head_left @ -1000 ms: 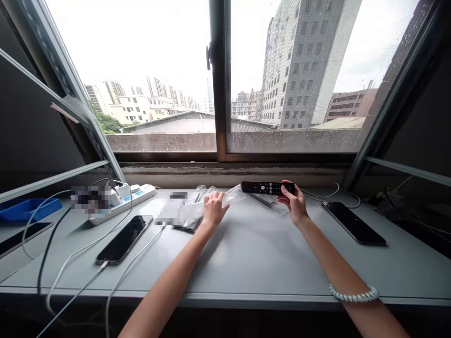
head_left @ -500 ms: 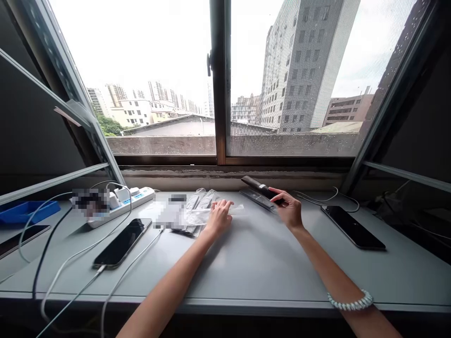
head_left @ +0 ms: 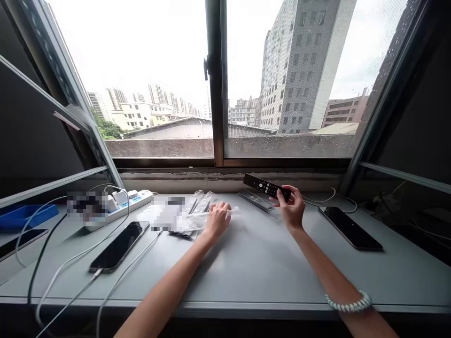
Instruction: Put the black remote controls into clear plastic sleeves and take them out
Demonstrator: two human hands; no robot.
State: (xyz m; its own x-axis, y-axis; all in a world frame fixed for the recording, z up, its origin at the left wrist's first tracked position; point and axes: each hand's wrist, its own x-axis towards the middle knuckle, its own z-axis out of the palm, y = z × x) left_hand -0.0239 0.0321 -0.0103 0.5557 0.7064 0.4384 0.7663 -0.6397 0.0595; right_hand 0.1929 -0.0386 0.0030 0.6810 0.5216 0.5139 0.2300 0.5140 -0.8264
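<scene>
The right hand (head_left: pixel 291 210) pinches a long black remote (head_left: pixel 265 186) (little buttons on top). At its nine o'clock, the left hand (head_left: pixel 216 219) lies flat on crinkly clear bags (head_left: pixel 196 215).

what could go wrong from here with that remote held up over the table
The right hand pinches the black remote only at one end, above the table; it could tip out and land on the bagged remote below. The left hand lies on a clear bag; that slick plastic might slide under it.
</scene>
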